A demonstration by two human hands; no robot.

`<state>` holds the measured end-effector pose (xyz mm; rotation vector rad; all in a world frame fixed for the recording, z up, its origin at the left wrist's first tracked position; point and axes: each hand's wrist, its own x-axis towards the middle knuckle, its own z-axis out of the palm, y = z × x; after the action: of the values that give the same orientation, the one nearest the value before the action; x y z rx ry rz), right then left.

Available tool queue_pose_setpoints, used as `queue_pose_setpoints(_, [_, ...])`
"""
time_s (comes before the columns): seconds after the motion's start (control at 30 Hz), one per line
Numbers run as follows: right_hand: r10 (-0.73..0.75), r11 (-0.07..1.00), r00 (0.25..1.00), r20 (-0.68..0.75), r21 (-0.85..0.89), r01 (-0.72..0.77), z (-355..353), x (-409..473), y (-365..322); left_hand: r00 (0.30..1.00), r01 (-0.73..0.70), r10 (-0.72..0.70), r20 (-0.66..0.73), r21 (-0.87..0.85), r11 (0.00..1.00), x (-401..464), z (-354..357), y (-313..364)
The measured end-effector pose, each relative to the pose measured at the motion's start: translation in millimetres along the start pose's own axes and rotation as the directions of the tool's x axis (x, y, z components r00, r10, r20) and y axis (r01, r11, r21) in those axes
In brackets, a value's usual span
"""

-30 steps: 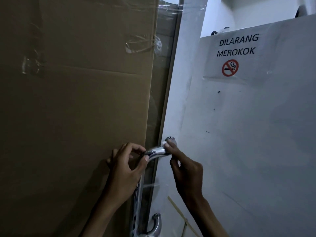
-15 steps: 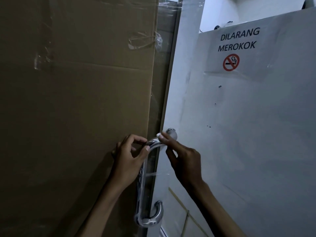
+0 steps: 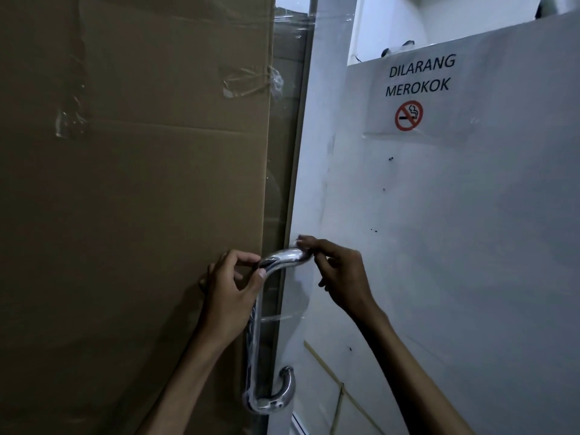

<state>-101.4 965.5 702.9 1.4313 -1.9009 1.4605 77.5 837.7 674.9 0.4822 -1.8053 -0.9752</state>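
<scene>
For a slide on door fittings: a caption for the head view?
Left hand and right hand pinch the top bend of a film-wrapped chrome door handle, between cardboard and a no-smoking sign.

A glossy, chromed metal handle [image 3: 255,324] is seen – matt brown cardboard [image 3: 135,215] taped with shiny clear plastic – beside smooth white wall [image 3: 455,246].

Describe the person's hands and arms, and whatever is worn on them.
The left hand and right hand are bare: no gloves, rings, watch or bracelet to be seen. The left forearm and right forearm are bare too, with no sleeve in view.
</scene>
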Motion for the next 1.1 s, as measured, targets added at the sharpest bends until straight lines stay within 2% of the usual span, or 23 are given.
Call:
queue_pose_setpoints(0.1, [-0.077,0.993,0.996,0.045,-0.083,0.081,1.4,-7.9,-3.1,1.0,-0.005,0.005,0.008,0.024,1.0,1.0,0.7,-3.1])
queue_pose_setpoints(0.23, [-0.036,0.962,0.999,0.029,-0.27,0.042,-5.7,8.9,6.1,1.0,-0.008,0.008,0.014,0.036,0.999,2.3,0.0,-7.6])
queue_pose_setpoints(0.3, [-0.077,0.946,0.994,0.078,-0.309,0.098,-3.9,12.9,2.2,1.0,-0.004,0.003,0.019,0.044,0.999,2.4,-1.5,-11.3])
queue_pose_setpoints(0.4, [-0.133,0.953,0.982,0.131,-0.257,0.163,-4.0,11.4,1.8,1.0,0.014,-0.015,0.017,0.054,0.998,2.1,-3.0,-12.5])
queue_pose_setpoints(0.5, [-0.054,0.975,0.996,0.066,-0.212,0.067,-9.6,10.8,12.1,1.0,0.008,-0.009,0.018,0.06,0.998,1.3,-1.9,-11.3])
queue_pose_setpoints(0.57, [-0.061,0.981,0.998,0.03,-0.183,0.065,-7.5,7.5,12.5,1.0,-0.005,0.004,0.02,0.062,0.998,1.6,-0.9,-11.0])
queue_pose_setpoints(0.73, [-0.158,0.971,0.987,-0.007,-0.184,0.154,16.9,-21.3,-7.3,0.999,0.01,-0.01,0.045,-0.005,1.0,4.8,1.7,-16.6])
queue_pose_setpoints(0.87, [-0.349,0.89,0.932,0.099,-0.275,0.363,37.7,-41.3,-16.1,0.994,0.039,-0.034,0.105,-0.051,0.998,7.2,-2.8,-18.7])
queue_pose_setpoints(0.9, [-0.375,0.871,0.922,0.097,-0.304,0.386,39.4,-41.6,-16.5,0.993,0.046,-0.039,0.116,-0.062,0.997,7.8,-5.0,-20.4])
queue_pose_setpoints(1.0, [-0.349,0.879,0.937,-0.005,-0.348,0.326,40.4,-40.8,-17.1,0.992,0.039,-0.028,0.121,-0.09,0.995,6.3,-13.5,-28.3])
queue_pose_setpoints(1.1, [-0.474,0.79,0.878,0.069,-0.408,0.458,41.5,-43.0,-11.4,0.992,0.051,-0.035,0.125,-0.132,0.99,0.8,-21.3,-37.3])
